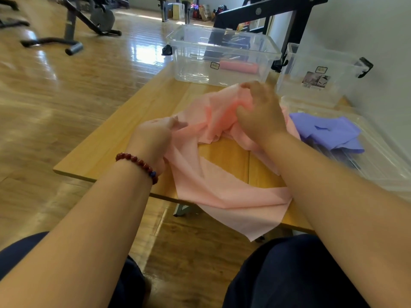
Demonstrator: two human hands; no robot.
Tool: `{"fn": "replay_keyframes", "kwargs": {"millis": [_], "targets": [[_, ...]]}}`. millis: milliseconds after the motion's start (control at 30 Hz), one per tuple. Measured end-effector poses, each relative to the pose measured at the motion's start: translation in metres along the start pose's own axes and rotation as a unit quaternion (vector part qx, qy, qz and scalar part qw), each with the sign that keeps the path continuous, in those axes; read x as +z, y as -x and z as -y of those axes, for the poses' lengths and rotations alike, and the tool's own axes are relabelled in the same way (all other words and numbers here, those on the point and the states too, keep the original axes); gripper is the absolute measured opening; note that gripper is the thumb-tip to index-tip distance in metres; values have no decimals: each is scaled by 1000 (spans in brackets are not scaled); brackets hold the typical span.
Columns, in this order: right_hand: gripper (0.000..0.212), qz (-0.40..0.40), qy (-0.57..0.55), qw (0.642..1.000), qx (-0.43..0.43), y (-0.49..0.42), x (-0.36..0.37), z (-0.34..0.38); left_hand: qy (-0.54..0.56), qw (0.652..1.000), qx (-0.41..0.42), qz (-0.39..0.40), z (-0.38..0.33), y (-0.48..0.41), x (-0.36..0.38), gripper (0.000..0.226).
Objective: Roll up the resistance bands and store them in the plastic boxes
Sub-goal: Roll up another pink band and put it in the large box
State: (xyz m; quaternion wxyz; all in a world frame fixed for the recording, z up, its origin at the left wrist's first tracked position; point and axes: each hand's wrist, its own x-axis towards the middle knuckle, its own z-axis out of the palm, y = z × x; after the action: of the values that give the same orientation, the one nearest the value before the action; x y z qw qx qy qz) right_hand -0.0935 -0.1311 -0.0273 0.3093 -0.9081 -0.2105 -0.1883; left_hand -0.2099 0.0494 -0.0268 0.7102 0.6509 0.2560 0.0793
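Dark trousers (289, 274) sit nearest. The left hand (153, 134) pinches an edge of the loose pink band (222, 185), which sprawls over the table (124, 138) and hangs off its near edge. The right hand (258, 112) clutches a bunched part, its fingertips blurred. Beyond, a clear box (193, 54) holds a rolled pink band (239, 67). A purple band (329, 132) lies on a clear tray (382, 170) that is cut off at right.

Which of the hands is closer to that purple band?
Right. The right hand grips the pink band just beside the purple band; the left hand holds it farther away.
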Motion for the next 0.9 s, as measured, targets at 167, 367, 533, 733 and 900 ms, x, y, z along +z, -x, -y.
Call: {"fn": "replay_keyframes", "kwargs": {"millis": [167,367,533,733,900], "targets": [[63,194,70,978,-41,0,12,-3,14,998,55,-21,1,15,6,24],[11,154,96,983,36,8,8,-23,-17,992,98,-84,-4,-1,-5,38],[29,139,-33,988,66,6,-1,-6,-47,992,101,-59,0,-3,-2,25],[57,305,239,922,-17,13,19,1,-40,994,96,-40,5,7,4,26],[55,286,261,922,23,11,9,-19,-60,985,119,-109,2,-4,-4,30]]}}
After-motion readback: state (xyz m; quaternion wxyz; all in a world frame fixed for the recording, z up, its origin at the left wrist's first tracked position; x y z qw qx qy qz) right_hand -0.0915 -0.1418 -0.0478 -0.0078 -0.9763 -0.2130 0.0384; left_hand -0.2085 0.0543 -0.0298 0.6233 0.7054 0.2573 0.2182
